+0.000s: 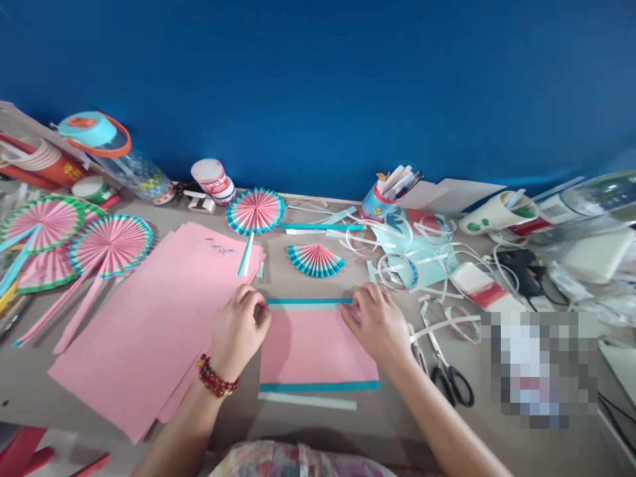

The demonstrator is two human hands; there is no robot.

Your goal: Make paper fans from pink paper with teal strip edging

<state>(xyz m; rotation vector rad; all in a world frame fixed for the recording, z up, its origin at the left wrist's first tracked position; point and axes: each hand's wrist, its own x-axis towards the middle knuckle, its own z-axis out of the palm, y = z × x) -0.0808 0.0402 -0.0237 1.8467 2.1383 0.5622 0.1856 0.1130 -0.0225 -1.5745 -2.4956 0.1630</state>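
A pink paper sheet [318, 344] lies flat in front of me, with teal bands along its far and near edges. Just inside the far band runs a pale blue paper strip [303, 307]. My left hand [239, 331] pinches at the strip's left end, its fingertips partly hidden behind the curled fingers. At the other end, my right hand [376, 324] presses thumb and fingers together on the strip over the sheet. A second pale strip [308, 401] rests on the table below the near edge. Beyond the sheet sits a small pleated half fan [317, 260] in pink, white and teal.
Pink sheets [144, 324] are stacked at left beside finished round fans [110, 245]. Scissors [450, 377], paper scraps [422, 245] and a glue gun [519, 268] lie at right. A pen cup [380, 201], a bottle [124, 165] and tubs [213, 180] stand along the blue wall.
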